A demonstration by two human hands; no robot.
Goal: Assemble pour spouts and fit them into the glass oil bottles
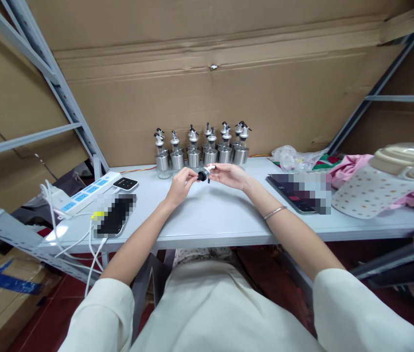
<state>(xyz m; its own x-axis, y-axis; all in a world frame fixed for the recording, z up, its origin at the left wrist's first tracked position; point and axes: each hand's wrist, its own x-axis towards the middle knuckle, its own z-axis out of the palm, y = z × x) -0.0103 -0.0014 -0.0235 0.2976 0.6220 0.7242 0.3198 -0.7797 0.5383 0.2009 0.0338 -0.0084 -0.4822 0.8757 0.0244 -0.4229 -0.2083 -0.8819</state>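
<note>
Between my two hands, above the white table (pixel 207 225), is a pourer cap (pixel 204 173) with a silver-white body and a black stopper end pointing left. My right hand (pixel 229 175) grips its pale spout side with thumb and fingers. My left hand (pixel 185 183) pinches at the black end; whether a small part is between those fingertips is hidden. Behind the hands stand several glass bottles (pixel 210 155) with steel sleeves, in rows, upright. They carry pourer caps of the same kind, with black levers on top.
At left lie a power strip (pixel 89 193), a small white device with a dark screen (pixel 126 184), a phone (pixel 113 217) and white cables (pixel 91 244). At right are a tablet-like device (pixel 291 193), a clear plastic bag (pixel 291 159) and a dotted container (pixel 368 188). Cardboard (pixel 207 98) backs the table.
</note>
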